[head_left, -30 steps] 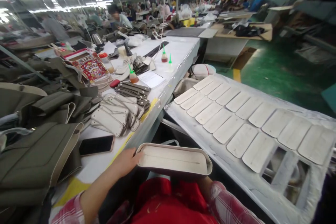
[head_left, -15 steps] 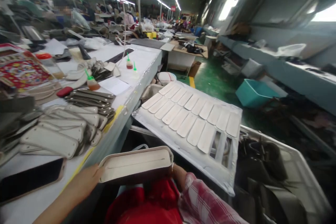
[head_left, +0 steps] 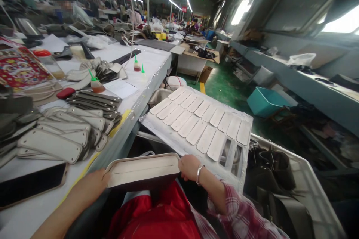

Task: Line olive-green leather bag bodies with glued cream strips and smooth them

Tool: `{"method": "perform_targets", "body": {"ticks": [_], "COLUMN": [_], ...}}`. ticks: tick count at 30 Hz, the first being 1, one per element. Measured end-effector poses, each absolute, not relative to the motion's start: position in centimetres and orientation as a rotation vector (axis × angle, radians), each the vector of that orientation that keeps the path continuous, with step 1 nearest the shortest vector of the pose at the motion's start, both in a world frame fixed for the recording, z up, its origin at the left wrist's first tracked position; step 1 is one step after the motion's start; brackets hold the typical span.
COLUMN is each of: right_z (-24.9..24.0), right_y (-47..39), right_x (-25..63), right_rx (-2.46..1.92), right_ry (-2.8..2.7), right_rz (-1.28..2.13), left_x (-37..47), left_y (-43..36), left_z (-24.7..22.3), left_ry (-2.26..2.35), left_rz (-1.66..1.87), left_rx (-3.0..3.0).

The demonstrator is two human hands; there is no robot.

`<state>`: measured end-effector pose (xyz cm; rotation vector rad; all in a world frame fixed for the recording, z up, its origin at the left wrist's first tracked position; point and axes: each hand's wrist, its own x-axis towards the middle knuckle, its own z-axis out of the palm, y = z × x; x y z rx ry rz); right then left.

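Note:
Over my lap I hold a bag (head_left: 144, 171) with an oblong cream panel, a raised rim and dark sides. A thin line runs along the panel, and the lower part of the bag is in shadow. My left hand (head_left: 94, 183) grips its left end, the fingers partly hidden by the rim. At the right end, my right hand (head_left: 191, 167), with a bracelet on the wrist, pinches the rim corner. Just beyond, rows of pale oblong panels (head_left: 196, 130) lie on a white-covered board (head_left: 153, 124).
Stacked riveted panels (head_left: 52, 143) and a phone (head_left: 33, 185) lie on the left table (head_left: 146, 95). Small green-tipped bottles (head_left: 97, 85) stand farther back. A white crate (head_left: 311, 190) with dark bag pieces is at right, a teal bin (head_left: 266, 101) beyond it. People work in the distance.
My right hand has come up from behind the bag to its right rim corner, so the bracelet now shows. The left hand keeps its hold. The view has shifted slightly.

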<state>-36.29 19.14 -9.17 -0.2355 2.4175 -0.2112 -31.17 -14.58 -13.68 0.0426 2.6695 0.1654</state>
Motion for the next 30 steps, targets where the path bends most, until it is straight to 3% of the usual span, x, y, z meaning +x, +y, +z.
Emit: {"method": "perform_targets", "body": {"ticks": [6, 12, 18, 30], "right_z": [-8.9, -11.0, -11.2, -10.1], "right_y": [18.3, 19.5, 19.4, 18.4], "right_x": [-35.9, -35.7, -35.6, -35.4], "right_rx": [-0.460, -0.677, -0.639, -0.744], "right_ry": [2.435, 2.636, 2.670, 2.589], "right_rz": [-0.151, -0.013, 0.008, 0.210], "left_x": [-31.0, -30.2, -30.4, -30.8], "left_y": [-13.9, -15.5, -13.9, -14.6], "left_z": [-11.5, -10.7, -10.3, -12.5], "left_ry": [2.663, 2.275, 2.702, 2.669], "left_rz": [0.529, 1.179, 0.333, 0.488], "left_rx": [-0.153, -0.404, -0.091, -0.047]}}
